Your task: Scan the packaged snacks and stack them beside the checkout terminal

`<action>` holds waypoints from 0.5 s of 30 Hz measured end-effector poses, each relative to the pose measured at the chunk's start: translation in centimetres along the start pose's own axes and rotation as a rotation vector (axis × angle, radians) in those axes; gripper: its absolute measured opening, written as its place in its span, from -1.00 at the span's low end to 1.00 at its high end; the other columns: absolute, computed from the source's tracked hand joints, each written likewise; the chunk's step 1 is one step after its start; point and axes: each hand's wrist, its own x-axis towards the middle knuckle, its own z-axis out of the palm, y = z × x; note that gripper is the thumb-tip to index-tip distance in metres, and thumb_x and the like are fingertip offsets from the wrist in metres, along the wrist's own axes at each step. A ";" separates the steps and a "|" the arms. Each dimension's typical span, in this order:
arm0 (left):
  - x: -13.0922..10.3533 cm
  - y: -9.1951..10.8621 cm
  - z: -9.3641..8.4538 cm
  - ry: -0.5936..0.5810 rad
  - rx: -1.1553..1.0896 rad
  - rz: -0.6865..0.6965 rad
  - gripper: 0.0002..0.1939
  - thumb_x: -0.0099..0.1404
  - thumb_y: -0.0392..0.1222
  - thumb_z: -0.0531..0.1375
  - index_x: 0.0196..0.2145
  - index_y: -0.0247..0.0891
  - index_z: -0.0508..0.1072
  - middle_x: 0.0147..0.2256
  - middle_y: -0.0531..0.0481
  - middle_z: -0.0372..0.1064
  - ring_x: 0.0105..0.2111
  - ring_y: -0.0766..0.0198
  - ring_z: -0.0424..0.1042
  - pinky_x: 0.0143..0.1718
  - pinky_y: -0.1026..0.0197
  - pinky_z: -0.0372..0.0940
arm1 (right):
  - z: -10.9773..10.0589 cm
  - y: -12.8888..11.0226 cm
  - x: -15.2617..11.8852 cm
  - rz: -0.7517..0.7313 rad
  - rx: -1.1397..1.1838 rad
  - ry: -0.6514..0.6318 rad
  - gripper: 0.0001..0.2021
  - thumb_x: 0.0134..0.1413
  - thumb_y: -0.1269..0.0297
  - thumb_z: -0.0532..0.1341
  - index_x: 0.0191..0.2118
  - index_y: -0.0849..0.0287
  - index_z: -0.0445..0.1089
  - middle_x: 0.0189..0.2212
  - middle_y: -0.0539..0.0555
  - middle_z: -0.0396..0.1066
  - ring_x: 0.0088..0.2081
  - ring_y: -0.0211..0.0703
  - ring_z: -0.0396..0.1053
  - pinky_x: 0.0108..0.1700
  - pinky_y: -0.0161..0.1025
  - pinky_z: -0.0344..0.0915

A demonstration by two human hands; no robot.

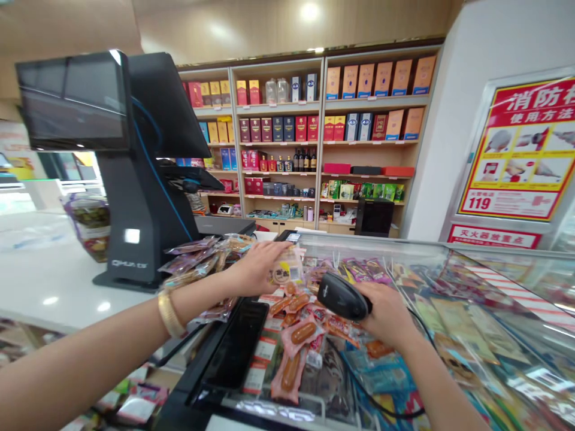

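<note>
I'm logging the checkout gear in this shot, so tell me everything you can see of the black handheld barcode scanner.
The black handheld barcode scanner looks like smooth, slightly glossy plastic with a rounded, bulbous head. The right hand grips its handle, which is hidden; the head points left toward the small clear snack packet held by the left hand. A thin black cable seems to run from it. It hovers above the sausage packs on the glass counter.

A small clear snack packet [286,270] with a pale label and a dark round mark is held upright, far of the middle of the glass counter. Just right and nearer, a black handheld barcode scanner [342,295] tilts its head left towards the packet, its dark cord trailing near.
</note>
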 end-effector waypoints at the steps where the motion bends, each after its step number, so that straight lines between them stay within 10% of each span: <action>1: -0.4 -1.0 -0.5 0.053 -0.039 -0.062 -0.16 0.00 -0.10 0.30 0.22 -0.25 0.12 0.13 -0.23 0.27 0.11 -0.05 0.28 0.15 -0.02 0.16 | 0.0 0.2 0.0 -0.010 0.006 0.013 -0.77 -0.05 0.33 0.22 -0.21 0.10 0.50 -0.27 0.09 0.56 -0.27 -0.09 0.48 -0.23 -0.24 0.30; 9: -4.3 -12.6 -4.7 0.214 -0.093 -0.808 -0.18 -0.04 0.13 0.27 0.11 -0.37 0.26 -0.09 -0.29 0.46 -0.18 -0.06 0.50 -0.15 0.00 0.39 | 0.2 0.4 -0.1 -0.041 0.029 0.011 -0.81 -0.05 0.29 0.23 -0.24 0.11 0.48 -0.34 0.06 0.54 -0.31 -0.09 0.47 -0.26 -0.23 0.28; 15: -5.4 -14.9 -5.4 0.098 0.021 -0.982 -0.36 -0.03 0.13 0.29 -0.09 -0.38 0.45 -0.19 -0.35 0.50 -0.13 -0.25 0.47 -0.09 -0.17 0.33 | 0.0 1.4 -0.3 0.000 -0.058 0.073 -0.76 -0.11 0.37 0.18 -0.26 0.12 0.49 -0.36 0.07 0.53 -0.31 -0.05 0.47 -0.28 -0.23 0.29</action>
